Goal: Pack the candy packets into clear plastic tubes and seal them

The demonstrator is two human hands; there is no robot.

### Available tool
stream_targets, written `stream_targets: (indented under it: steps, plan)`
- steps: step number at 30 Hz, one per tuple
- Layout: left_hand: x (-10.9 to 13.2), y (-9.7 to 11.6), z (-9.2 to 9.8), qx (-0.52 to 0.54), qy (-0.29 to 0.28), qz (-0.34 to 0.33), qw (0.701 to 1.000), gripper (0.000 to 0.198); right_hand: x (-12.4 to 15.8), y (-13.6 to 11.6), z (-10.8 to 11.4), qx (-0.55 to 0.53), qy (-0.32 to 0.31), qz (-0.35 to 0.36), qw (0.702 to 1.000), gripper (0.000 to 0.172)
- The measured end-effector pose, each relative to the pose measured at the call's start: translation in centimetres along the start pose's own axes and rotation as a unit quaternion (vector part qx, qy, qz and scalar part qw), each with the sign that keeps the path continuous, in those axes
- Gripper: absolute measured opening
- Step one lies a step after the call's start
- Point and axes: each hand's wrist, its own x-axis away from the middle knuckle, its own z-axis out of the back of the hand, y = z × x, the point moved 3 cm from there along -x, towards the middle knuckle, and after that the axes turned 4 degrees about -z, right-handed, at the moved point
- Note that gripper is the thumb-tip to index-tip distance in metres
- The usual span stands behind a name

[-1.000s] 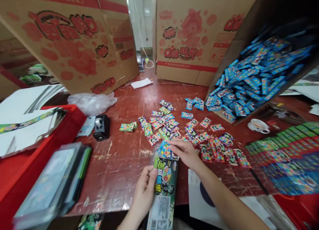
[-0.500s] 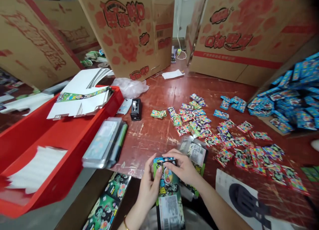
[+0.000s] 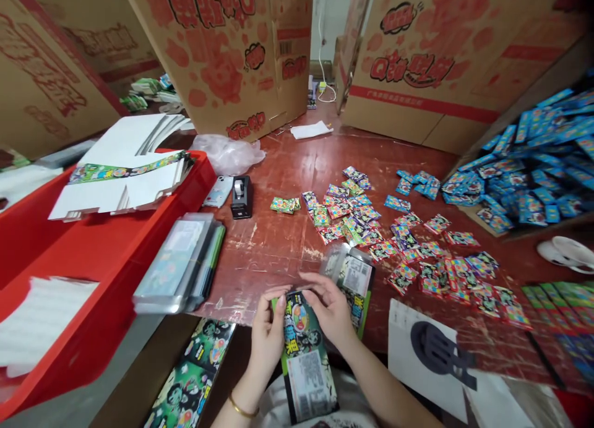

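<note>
A green and black printed candy box (image 3: 306, 360) stands upright at the table's near edge, its lower end close to my body. My left hand (image 3: 268, 326) grips its upper left side, thumb on the front. On the upper right, my right hand (image 3: 333, 313) holds it too, with the thumb near the top edge and fingers curled behind. The fingertips behind the box are partly hidden. Just beyond my right hand lies a similar printed box in clear plastic (image 3: 357, 279). Small colourful candy packets (image 3: 355, 211) are scattered farther back on the table (image 3: 260, 242).
To the left, a red bin (image 3: 106, 329) holds white card sheets (image 3: 130, 137). Clear plastic cases (image 3: 171, 261) are stacked beside it, near a black tape dispenser (image 3: 241, 196). Blue packets (image 3: 533, 162) fill a carton at right, behind a white mug (image 3: 568, 253). Large cartons (image 3: 232, 57) stand behind.
The blue at the top of the box no longer shows, and my fingers have shifted along its upper edge. My view has turned right, bringing the mug and green packets further into sight.
</note>
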Motion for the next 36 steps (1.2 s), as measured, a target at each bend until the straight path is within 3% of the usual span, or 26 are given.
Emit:
stream_targets:
  steps: [2,11,16,20,24,27,29,33,36]
  plan:
    - [-0.1,-0.1,-0.1,0.004,-0.01,0.009,1.0,0.019,0.0,-0.1,0.3,-0.03,0.047,0.01,0.998,0.031]
    - [-0.4,-0.1,-0.7,-0.004,-0.03,0.003,1.0,0.017,0.6,1.2,0.3,-0.119,0.151,-0.04,0.981,0.025]
    - [-0.6,-0.2,-0.6,-0.009,-0.046,0.016,0.999,0.016,0.0,0.6,0.6,-0.011,0.077,-0.006,0.997,0.007]
    - [-0.5,-0.5,-0.6,-0.004,-0.054,0.01,0.998,0.014,-0.4,-0.3,0.8,0.059,-0.003,0.049,0.997,0.007]
    - [-0.5,-0.3,-0.7,0.049,-0.02,0.013,0.999,0.035,-0.3,-0.8,0.8,0.041,0.006,0.043,0.998,0.009]
    - [-0.6,0.1,-0.7,0.028,-0.047,0.055,0.997,0.023,-0.5,-1.4,0.7,0.06,-0.008,0.042,0.997,0.007]
    - [-0.8,0.5,-0.6,0.015,-0.059,0.078,0.995,0.018,-1.0,-1.7,0.9,0.047,-0.023,0.002,0.999,0.01]
    - [-0.9,1.2,-0.8,0.074,-0.055,0.163,0.982,0.031,-2.2,-2.4,1.9,-0.015,-0.013,-0.148,0.989,0.022]
    - [-0.8,1.8,-1.4,0.084,-0.053,0.166,0.981,0.033,-2.5,-3.4,2.5,-0.031,-0.023,-0.173,0.984,0.026]
